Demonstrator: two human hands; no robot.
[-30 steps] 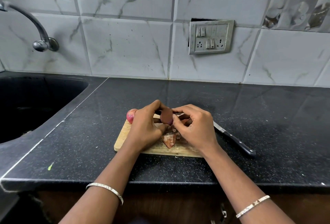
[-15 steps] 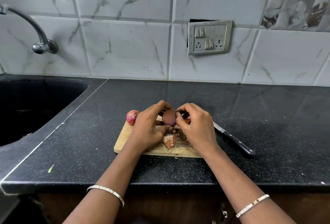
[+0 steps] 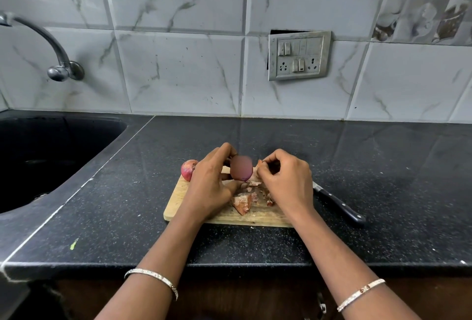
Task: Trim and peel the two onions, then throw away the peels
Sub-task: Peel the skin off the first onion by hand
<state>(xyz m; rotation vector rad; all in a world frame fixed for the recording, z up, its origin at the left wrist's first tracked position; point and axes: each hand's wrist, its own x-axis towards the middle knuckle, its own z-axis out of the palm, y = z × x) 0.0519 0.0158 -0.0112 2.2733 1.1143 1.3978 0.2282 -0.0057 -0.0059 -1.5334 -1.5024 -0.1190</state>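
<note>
Onion [image 3: 241, 171] gripped by the left hand [image 3: 212, 187] over the cutting board [image 3: 178, 204], apparently so skins drop onto the peels [image 3: 242, 202] piled below, as the right hand [image 3: 286, 181] pinches a loose scrap [image 3: 259, 163] beside it; the second onion [image 3: 188, 169] waits, skin on, at the board's far-left corner.

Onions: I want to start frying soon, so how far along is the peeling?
Done: loose peels lie on the cutting board, and the knife lies beside it. In hand: the left hand holds one onion while the right hand pinches a strip of skin off it. To do: the second onion at the board's left looks unpeeled, and no peels are thrown away yet.
</note>
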